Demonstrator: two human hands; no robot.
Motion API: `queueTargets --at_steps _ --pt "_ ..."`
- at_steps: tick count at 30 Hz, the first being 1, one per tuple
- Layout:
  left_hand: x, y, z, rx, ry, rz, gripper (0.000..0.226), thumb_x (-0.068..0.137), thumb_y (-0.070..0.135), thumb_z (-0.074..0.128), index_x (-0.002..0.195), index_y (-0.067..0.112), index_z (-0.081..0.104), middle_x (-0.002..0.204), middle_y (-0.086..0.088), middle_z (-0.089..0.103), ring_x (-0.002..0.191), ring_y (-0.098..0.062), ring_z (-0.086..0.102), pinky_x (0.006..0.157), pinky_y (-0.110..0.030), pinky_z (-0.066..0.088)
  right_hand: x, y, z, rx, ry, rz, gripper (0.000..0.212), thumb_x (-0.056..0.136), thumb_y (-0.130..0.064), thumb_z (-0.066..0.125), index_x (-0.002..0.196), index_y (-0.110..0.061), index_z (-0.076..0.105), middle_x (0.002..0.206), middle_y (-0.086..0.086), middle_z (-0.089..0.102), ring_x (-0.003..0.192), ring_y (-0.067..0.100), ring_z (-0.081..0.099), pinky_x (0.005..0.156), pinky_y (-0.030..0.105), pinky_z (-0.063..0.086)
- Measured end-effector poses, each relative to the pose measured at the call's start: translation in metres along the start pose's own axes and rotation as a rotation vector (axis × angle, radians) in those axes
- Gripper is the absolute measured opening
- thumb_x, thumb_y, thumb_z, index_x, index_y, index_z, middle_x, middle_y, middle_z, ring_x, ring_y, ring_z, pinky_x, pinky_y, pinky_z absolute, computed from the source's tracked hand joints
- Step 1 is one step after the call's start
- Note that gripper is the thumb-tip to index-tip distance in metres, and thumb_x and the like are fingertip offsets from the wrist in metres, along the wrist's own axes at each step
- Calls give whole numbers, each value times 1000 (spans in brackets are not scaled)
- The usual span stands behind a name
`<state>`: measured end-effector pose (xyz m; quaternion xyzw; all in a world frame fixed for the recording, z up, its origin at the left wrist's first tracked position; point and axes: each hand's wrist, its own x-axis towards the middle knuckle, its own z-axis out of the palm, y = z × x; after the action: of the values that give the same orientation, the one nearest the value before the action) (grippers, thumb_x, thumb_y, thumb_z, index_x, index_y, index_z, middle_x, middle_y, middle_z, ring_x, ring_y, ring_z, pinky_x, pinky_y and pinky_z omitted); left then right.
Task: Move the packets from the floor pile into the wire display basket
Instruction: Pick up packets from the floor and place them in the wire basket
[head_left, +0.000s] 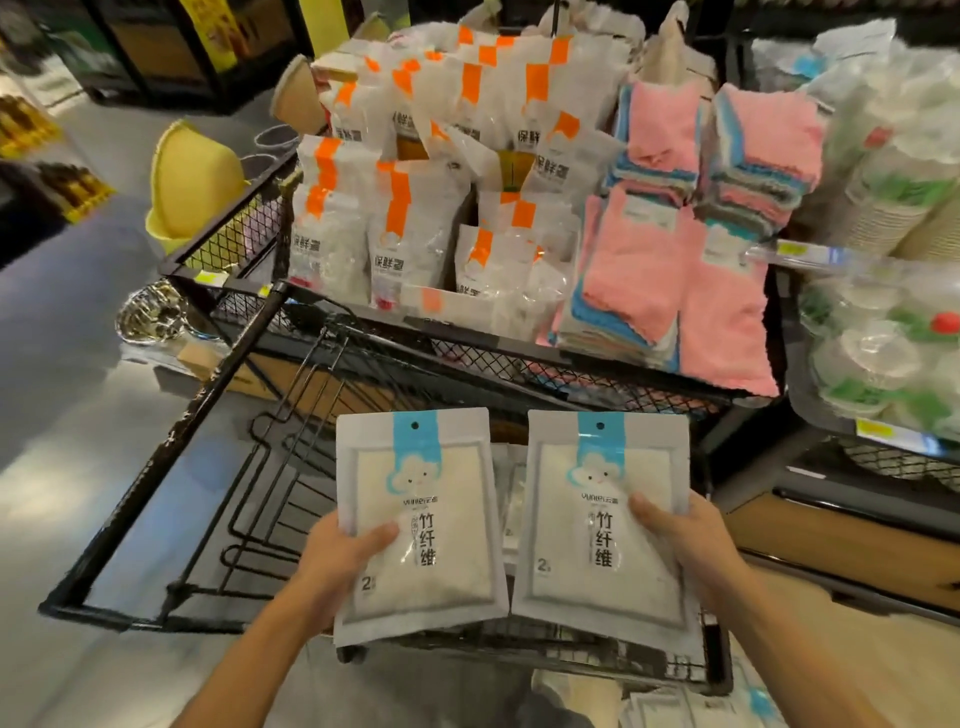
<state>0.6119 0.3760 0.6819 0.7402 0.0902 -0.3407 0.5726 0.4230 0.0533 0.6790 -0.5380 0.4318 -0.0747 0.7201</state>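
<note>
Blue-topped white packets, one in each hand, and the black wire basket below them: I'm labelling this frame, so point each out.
Left-hand blue-topped white packet (415, 467), head view: upper front panel.
Right-hand blue-topped white packet (597, 467), head view: upper front panel.
Black wire basket (130, 499), head view: left rim bar.

Two bare forearms, no sleeves visible, hands (332, 558) ungloved, ringless

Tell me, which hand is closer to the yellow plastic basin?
Left. The left hand sits below and right of the yellow plastic basin; the right hand is farther right.
</note>
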Motion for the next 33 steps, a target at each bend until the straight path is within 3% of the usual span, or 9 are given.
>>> queueTargets --at_steps 7,10,15,19,22,25,30,33 --pt "64 -8 16 74 5 -64 32 88 7 75 118 8 67 100 -8 79 90 -28 78 80 -50 63 71 18 2 -127 -4 75 24 96 -14 68 119 -12 65 99 12 79 89 32 78 83 59 61" --pt "98 -21 22 57 17 -103 30 86 2 76 115 11 68 100 -8 79 88 -27 78 72 -43 63 95 33 13 -176 12 129 25 95 -17 69 120 -12 64 100 12 79 88 30 78 78 55 63" --pt "168 -54 31 87 -19 -182 34 84 1 78 115 13 70 105 -9 79 91 -26 77 72 -41 63 137 66 33 -238 39 216 23 97 -17 67 117 -7 66 98 13 79 88 30 78 78 52 64" --pt "219 -75 32 135 -43 -236 33 85 1 78 111 18 68 102 -4 78 90 -21 76 62 -28 60 173 89 51 -229 134 300 18 94 -15 70 108 -7 62 96 15 77 82 30 78 69 45 63" --pt "256 -89 35 161 -62 -263 36 84 0 78 115 14 66 106 -6 76 88 -18 74 63 -27 58 200 108 62 -210 179 363 32 91 -21 73 113 -5 57 100 17 75 82 32 77 64 41 63" --pt "289 -102 41 231 -72 -200 46 82 -1 81 121 12 61 106 -1 73 94 -17 70 61 -18 53 224 129 72 -218 217 362 22 92 -18 72 107 -7 60 100 17 75 84 32 76 61 39 62" --pt "323 -129 50 313 -29 -73 91 76 -7 83 148 15 32 113 8 61 108 -21 62 79 -23 51 256 168 79 -365 367 290 29 93 -19 74 119 -7 66 107 8 77 96 27 74 82 44 62" --pt "329 -144 56 541 -29 26 99 82 8 83 159 27 26 121 -3 58 101 -22 62 84 -34 51 258 180 85 -501 449 245 38 93 -20 75 125 -4 59 107 2 70 86 16 70 64 22 57"
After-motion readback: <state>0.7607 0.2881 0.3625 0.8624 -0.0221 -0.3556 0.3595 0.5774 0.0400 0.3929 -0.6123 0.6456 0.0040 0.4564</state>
